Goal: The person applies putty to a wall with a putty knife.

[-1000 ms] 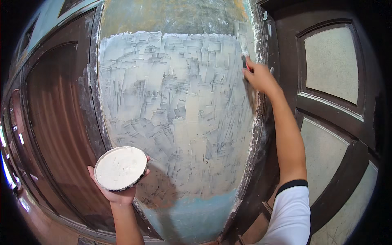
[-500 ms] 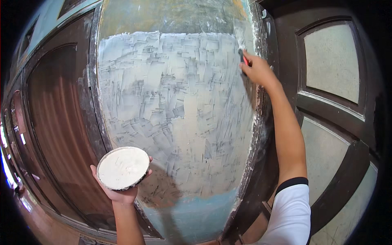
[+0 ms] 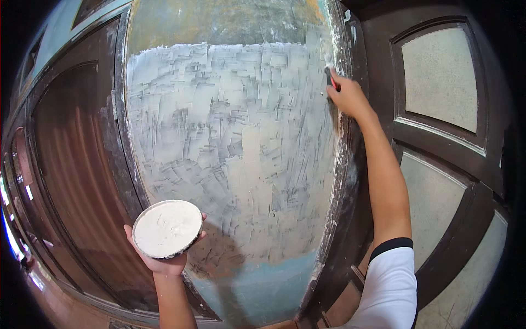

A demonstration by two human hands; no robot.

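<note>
My left hand (image 3: 167, 264) is closed from below around a round dark bowl (image 3: 174, 255), holding it at the lower left before the wall. White putty (image 3: 167, 227) fills the bowl close to its rim. My right hand (image 3: 350, 98) grips a putty knife (image 3: 331, 80) with a red and black handle, at the upper right edge of the wall panel. Its blade is near or on the wall; the exact contact is hard to make out. Rough grey-white putty strokes cover the middle of the wall panel (image 3: 252, 148).
A dark, putty-smeared wooden frame (image 3: 342, 137) borders the panel on the right, beside a brown door with pale panels (image 3: 441, 79). Another brown door (image 3: 76, 164) stands at the left. Bare blue paint (image 3: 263, 288) shows low on the wall, and mottled old paint (image 3: 219, 22) above.
My right hand and the putty knife have shifted slightly right toward the wooden frame. The left hand still holds the bowl, and the view has moved a little.
</note>
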